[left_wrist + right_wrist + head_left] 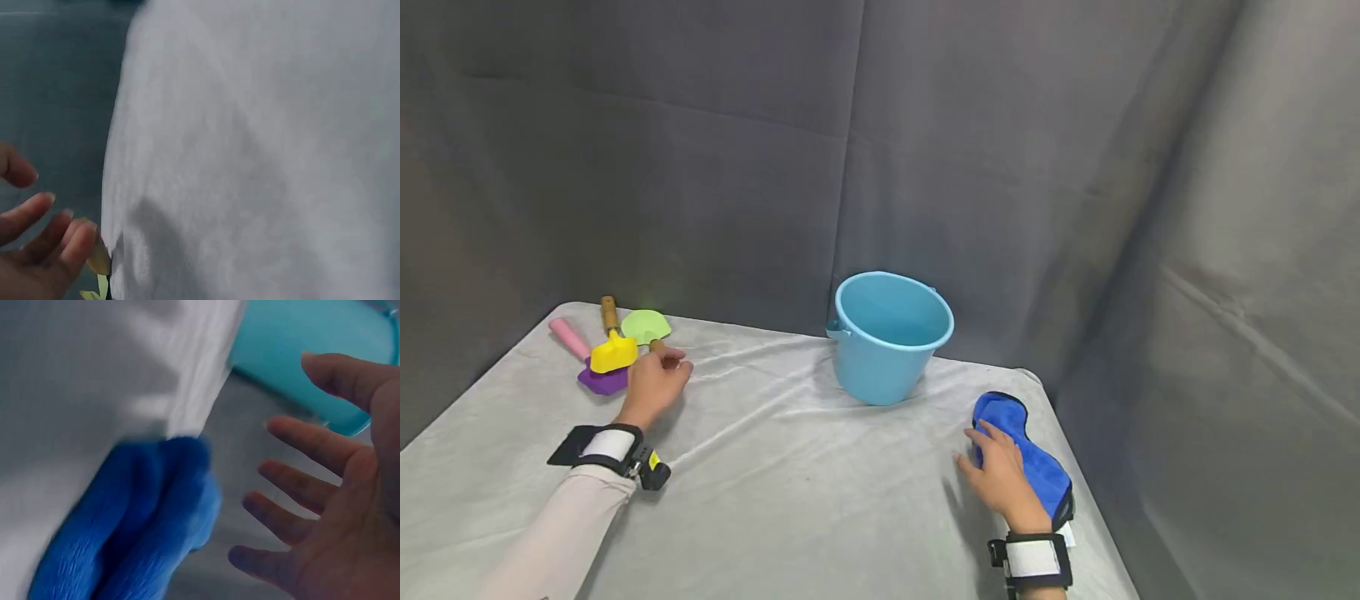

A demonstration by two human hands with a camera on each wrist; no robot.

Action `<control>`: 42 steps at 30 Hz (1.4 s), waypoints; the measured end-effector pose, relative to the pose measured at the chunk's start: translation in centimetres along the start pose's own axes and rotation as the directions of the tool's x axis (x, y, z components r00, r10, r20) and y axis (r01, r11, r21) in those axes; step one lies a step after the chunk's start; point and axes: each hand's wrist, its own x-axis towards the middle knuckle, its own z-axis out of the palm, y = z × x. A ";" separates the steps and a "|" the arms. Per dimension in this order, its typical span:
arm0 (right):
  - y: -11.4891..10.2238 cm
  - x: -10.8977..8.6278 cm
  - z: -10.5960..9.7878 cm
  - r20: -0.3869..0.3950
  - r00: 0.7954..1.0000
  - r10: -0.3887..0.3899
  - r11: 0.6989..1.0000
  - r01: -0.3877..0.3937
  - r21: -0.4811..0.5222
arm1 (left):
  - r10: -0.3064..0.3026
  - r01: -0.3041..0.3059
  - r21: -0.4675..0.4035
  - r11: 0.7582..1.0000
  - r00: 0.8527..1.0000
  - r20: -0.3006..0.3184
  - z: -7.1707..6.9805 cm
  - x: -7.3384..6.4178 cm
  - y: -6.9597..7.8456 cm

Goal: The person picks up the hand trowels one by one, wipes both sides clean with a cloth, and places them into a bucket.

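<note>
On the left of the table, my left hand (pixel 653 387) is beside a small green toy shovel (pixel 646 325), its fingers loosely bent and apart. The shovel's wooden handle (pixel 99 257) shows right at the fingers in the left wrist view; the hand hides part of it. A yellow toy shovel (pixel 613 353) with a wooden handle overlaps a purple one (pixel 601 382) with a pink handle. At the right, my right hand (pixel 1000 473) hovers at a blue plush cloth item (pixel 1037 462) with black edging. Its fingers are spread and relaxed in the right wrist view, apart from the cloth (pixel 140 519).
A light blue bucket (pixel 880 367) stands upright at the back middle, its inside facing me partly. A pale cloth (pixel 805 500) covers the table. Grey curtains (pixel 737 183) hang behind it and along the right side.
</note>
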 end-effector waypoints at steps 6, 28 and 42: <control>3.6 1.5 -0.6 0.063 0.995 0.075 0.996 -0.072 -0.052 | -0.005 0.014 0.054 0.998 0.988 -0.155 1.4 2.1 -0.7; 8.4 2.8 0.8 0.125 0.974 0.191 0.978 -0.178 -0.109 | -0.186 0.175 0.226 0.958 0.982 0.030 1.5 4.2 -2.3; 8.6 3.1 0.4 0.112 0.974 0.198 0.978 -0.188 -0.088 | -0.301 0.184 0.480 0.858 0.937 0.178 0.8 3.9 -1.5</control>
